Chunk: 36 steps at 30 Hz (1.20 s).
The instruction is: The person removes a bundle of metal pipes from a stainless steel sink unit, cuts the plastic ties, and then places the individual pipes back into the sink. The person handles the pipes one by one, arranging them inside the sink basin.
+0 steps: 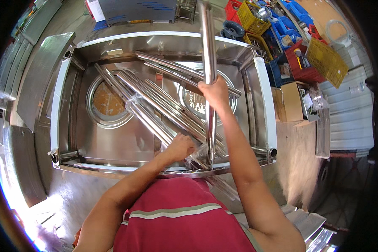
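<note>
My right hand (216, 95) is closed round a long, shiny metal tube (208, 46), which stands steeply on the right of a big stainless-steel unit (109, 147). Its lower end is down by the unit's near edge. Fingers curled, my left hand (181, 147) is at the near end of a slanting bundle of metal tubes (153, 125), closed on the clear plastic wrap (198, 154) around them. More loose metal tubes (172, 103) lie diagonally across the unit, and two thinner tubes (176, 71) lie behind them.
Two round, rimmed openings, left (90, 105) and right (230, 107), are set in the unit. Steel panels (46, 75) stand on the left. Yellow crates (252, 19), a red bin (300, 65) and a cardboard box (290, 101) are at the right.
</note>
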Tool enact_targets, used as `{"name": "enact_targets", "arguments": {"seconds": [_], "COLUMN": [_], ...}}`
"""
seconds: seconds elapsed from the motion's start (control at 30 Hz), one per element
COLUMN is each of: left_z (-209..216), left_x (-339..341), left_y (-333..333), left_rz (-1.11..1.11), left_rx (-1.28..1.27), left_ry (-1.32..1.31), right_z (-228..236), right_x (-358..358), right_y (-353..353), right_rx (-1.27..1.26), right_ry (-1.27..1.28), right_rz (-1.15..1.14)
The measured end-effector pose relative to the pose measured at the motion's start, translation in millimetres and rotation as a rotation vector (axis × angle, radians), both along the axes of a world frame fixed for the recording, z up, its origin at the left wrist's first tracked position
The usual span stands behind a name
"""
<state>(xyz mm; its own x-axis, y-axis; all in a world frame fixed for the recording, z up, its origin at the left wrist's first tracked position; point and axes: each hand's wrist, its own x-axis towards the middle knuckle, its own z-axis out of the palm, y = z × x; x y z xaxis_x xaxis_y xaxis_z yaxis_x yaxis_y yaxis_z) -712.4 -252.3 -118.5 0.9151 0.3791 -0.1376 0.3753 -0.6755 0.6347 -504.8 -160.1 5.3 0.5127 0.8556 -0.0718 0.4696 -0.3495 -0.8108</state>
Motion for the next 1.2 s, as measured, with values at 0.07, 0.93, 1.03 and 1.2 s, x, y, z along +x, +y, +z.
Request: {"name": "enact_targets", "arguments": {"seconds": [0.07, 0.93, 1.03, 1.2], "left_z": [-10, -23, -29, -26], "left_x": [-5, 18, 22, 26], "left_y": [-2, 1, 1, 3], "left_rz": [-0.031, 0.193, 0.266, 0.283], "left_rx": [0.055, -0.723, -0.833, -0.463], "left_ry": [-0.038, -0.142, -0.127, -0.277], "right_z": [-2, -72, -80, -101], "right_x": [26, 126, 113, 40], "right_y": [-3, -16, -13, -20], "right_rx": [0.022, 0.201, 0.183, 0.052], "right_ry": [0.15, 1.155, 0.694, 0.038], "right_rz": [-0.01, 0.108, -0.134, -0.414]}}
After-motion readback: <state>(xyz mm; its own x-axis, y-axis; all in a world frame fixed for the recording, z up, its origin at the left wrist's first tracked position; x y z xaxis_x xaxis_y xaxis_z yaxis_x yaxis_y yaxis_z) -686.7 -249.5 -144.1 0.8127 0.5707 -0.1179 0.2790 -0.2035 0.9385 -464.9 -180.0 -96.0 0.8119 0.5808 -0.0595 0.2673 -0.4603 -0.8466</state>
